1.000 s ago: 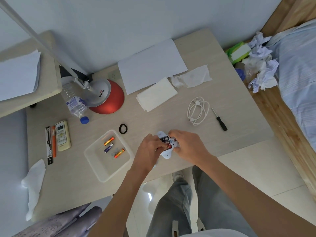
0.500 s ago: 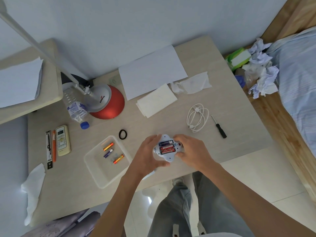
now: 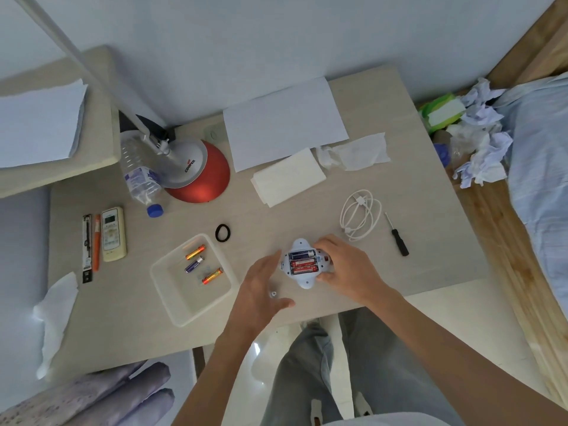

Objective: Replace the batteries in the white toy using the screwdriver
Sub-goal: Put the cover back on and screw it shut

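Note:
The white toy (image 3: 302,279) lies underside up near the table's front edge, its battery bay open with three batteries inside, one dark blue and two red. My right hand (image 3: 344,270) grips the toy's right side. My left hand (image 3: 261,287) hovers just left of the toy, fingers spread, holding nothing. A small silvery part (image 3: 272,293) lies on the table under that hand. The black-handled screwdriver (image 3: 398,236) rests to the right, beyond a coiled white cable (image 3: 359,218). A clear plastic tray (image 3: 172,290) at the left holds three loose batteries (image 3: 201,262).
A red desk lamp (image 3: 199,176), a water bottle (image 3: 138,173), a remote (image 3: 113,233), pens (image 3: 91,247), a black hair tie (image 3: 222,232), white paper (image 3: 284,121) and tissues (image 3: 287,176) lie across the table. Crumpled tissues (image 3: 479,149) pile up at the right, by a bed.
My left hand has let go of the toy and drawn back to the left with fingers spread. The right hand still holds the toy, whose open battery bay now shows fully.

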Available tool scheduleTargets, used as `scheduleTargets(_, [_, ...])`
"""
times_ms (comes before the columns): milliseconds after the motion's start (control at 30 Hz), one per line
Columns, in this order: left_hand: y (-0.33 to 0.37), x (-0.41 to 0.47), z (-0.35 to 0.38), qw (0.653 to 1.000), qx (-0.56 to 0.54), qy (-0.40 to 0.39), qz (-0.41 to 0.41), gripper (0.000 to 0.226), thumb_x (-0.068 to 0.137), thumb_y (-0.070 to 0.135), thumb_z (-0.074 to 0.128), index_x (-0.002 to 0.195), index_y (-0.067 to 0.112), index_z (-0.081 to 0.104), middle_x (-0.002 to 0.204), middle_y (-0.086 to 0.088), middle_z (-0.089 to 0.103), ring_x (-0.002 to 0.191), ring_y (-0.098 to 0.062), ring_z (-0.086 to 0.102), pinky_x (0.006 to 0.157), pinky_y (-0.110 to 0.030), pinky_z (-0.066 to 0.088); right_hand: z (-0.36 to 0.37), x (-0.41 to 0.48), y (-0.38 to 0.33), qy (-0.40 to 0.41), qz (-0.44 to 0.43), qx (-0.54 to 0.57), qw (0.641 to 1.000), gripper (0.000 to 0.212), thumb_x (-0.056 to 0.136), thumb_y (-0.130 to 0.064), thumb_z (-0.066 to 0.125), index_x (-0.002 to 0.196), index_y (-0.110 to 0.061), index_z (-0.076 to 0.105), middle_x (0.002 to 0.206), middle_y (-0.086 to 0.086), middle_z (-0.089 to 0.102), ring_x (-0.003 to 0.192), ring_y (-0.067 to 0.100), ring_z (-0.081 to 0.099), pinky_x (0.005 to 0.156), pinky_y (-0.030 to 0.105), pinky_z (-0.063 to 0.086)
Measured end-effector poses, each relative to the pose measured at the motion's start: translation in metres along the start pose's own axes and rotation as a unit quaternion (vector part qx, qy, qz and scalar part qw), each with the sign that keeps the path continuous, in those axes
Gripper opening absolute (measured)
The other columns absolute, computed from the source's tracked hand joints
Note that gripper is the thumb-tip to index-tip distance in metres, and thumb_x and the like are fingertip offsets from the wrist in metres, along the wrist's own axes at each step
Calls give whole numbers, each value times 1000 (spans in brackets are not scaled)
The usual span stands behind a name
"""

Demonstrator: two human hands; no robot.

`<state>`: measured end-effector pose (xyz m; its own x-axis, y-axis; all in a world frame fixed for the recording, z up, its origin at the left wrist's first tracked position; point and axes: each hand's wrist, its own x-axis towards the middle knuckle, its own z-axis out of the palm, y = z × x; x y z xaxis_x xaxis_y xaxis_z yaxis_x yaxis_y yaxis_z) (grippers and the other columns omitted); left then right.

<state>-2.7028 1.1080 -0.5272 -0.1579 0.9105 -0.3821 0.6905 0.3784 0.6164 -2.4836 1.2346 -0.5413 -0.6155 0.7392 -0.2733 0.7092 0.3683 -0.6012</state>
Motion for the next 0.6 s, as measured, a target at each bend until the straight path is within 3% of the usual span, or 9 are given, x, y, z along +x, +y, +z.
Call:
scheduleTargets(100, [-9, -31, 5, 997, 68, 20, -20, 113, 75, 35, 98, 166, 33, 31, 166, 5, 39, 146, -16, 46, 117, -28, 42, -1, 0, 0, -2, -6, -4, 1000, 52, 80, -29, 85, 125, -26, 59, 119, -15, 58, 93, 8, 65, 78, 31, 60])
scheduleTargets(200, [-17, -52, 11, 991, 130, 34, -21, 101, 71, 36, 100, 157, 27, 48, 159, 0, 51, 137, -25, 60, 110, -39, 54, -2, 1, -1, -8, -7, -5, 1000, 52, 79, -28, 85, 124, -24, 59, 120, -14, 58, 92, 11, 66, 78, 35, 61])
scheduleTargets(267, [-26, -56, 16, 987, 151, 48, -20, 88, 65, 31, 104, 142, 22, 64, 144, -5, 64, 120, -30, 71, 98, -44, 62, -2, 1, -1, -12, -11, -5, 1000, 51, 79, -27, 86, 124, -24, 60, 121, -13, 59, 93, 12, 67, 79, 36, 61])
scheduleTargets(333, [-30, -56, 17, 987, 144, 62, -29, 77, 63, 26, 104, 133, 21, 71, 134, -7, 69, 108, -30, 75, 90, -45, 65, -2, 1, -1, -12, -12, -5, 1000, 50, 79, -27, 86, 122, -24, 60, 119, -13, 59, 93, 13, 67, 78, 36, 61])
scheduleTargets(400, [-29, -53, 16, 988, 132, 70, -39, 70, 69, 24, 102, 132, 21, 71, 133, -7, 69, 110, -30, 74, 92, -46, 65, -2, 0, -1, -13, -10, -4, 1000, 50, 80, -26, 86, 122, -24, 60, 119, -13, 60, 93, 12, 67, 79, 34, 60])
scheduleTargets(500, [-17, -47, 11, 991, 102, 83, -31, 63, 84, 25, 92, 141, 22, 66, 142, -4, 63, 124, -27, 67, 105, -41, 59, -2, 0, -2, -15, -7, -4, 1000, 50, 80, -26, 87, 123, -24, 60, 119, -13, 60, 95, 10, 67, 80, 32, 60])
scheduleTargets(600, [3, -33, -2, 991, 65, 112, 14, 66, 88, 21, 88, 148, 23, 61, 142, 0, 58, 124, -17, 60, 103, -29, 53, -2, -1, 0, -17, -6, -7, 1000, 53, 79, -27, 88, 124, -25, 60, 121, -15, 59, 96, 9, 67, 80, 31, 60])
